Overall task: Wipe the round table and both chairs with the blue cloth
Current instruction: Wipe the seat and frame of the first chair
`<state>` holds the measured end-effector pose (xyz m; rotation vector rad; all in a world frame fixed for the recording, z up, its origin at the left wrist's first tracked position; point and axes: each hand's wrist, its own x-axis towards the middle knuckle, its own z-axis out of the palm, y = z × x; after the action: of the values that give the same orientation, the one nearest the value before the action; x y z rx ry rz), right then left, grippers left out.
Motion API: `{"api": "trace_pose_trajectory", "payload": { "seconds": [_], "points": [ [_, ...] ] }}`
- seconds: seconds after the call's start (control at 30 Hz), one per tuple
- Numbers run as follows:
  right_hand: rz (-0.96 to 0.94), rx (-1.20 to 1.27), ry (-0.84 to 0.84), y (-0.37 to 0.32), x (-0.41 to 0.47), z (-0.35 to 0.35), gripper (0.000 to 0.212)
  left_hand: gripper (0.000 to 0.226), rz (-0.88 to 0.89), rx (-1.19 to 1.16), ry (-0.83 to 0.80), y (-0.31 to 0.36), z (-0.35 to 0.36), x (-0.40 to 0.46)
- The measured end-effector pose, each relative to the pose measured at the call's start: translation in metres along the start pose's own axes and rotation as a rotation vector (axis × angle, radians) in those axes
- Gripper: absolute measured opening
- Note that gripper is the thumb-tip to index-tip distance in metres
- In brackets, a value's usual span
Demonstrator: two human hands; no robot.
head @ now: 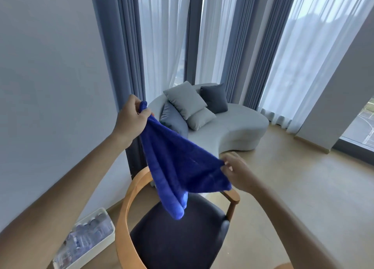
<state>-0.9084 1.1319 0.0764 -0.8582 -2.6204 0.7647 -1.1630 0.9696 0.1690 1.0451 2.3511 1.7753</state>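
Both my hands, left hand (132, 117) & right hand (235, 170), pinch blue cloth (178, 163) corners over chair (174, 234); loose pinch = prob drop.

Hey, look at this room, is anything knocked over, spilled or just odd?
Nothing looks spilled or damaged. The one odd item is a white tray of bottles sitting on the floor against the wall, left of the chair. The blue cloth is held stretched between the left hand and right hand.
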Motion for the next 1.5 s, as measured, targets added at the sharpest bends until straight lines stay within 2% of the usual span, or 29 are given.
{"api": "trace_pose_trajectory", "payload": {
  "seconds": [0.1,0.23,0.33,0.4,0.43,0.5,0.67,0.77,0.9,1.03,1.23,1.4,1.5],
  "points": [
    [0.092,0.095,0.171,0.001,0.007,-0.02,0.018,0.015,-0.029,0.081,-0.049,-0.009,-0.008,0.004],
    [0.034,0.06,0.281,-0.006,0.015,-0.044,0.02,0.02,-0.068,0.047,-0.25,-0.019,-0.014,0.0],
    [0.009,0.059,0.225,-0.007,0.017,-0.063,0.013,0.027,-0.028,0.023,-0.459,-0.021,-0.024,-0.008],
    [0.026,0.152,0.116,-0.008,0.013,-0.077,0.008,0.024,-0.007,0.027,-0.569,-0.022,-0.031,-0.012],
    [0.025,0.186,0.069,-0.008,0.01,-0.082,0.011,0.019,0.01,0.049,-0.588,-0.023,-0.033,-0.014],
    [0.009,0.188,0.051,-0.007,0.006,-0.09,0.02,0.01,0.046,0.11,-0.562,-0.024,-0.035,-0.014],
    [0.024,0.105,0.176,0.002,0.008,-0.089,0.008,0.021,0.006,0.24,-0.569,-0.023,-0.035,-0.01],
    [0.045,0.047,0.239,0.006,0.011,-0.079,0.016,0.021,-0.046,0.332,-0.554,-0.025,-0.027,-0.01],
    [0.149,0.115,0.294,0.001,0.015,-0.062,0.02,0.026,-0.113,0.417,-0.503,-0.02,-0.009,-0.016],
    [0.188,0.215,0.31,-0.035,0.015,-0.03,0.024,0.023,-0.291,0.239,-0.551,-0.008,0.026,-0.036],
    [0.051,0.151,0.104,-0.085,0.013,-0.002,0.02,0.017,-0.531,-0.151,-0.654,0.012,0.071,-0.068],
    [-0.014,0.14,-0.061,-0.092,0.005,-0.012,0.035,0.03,-0.548,-0.368,-0.8,0.016,0.06,-0.068],
    [-0.07,0.044,-0.106,-0.091,0.001,-0.018,0.036,0.021,-0.497,-0.324,-0.903,0.02,0.052,-0.064]
  ]
}}
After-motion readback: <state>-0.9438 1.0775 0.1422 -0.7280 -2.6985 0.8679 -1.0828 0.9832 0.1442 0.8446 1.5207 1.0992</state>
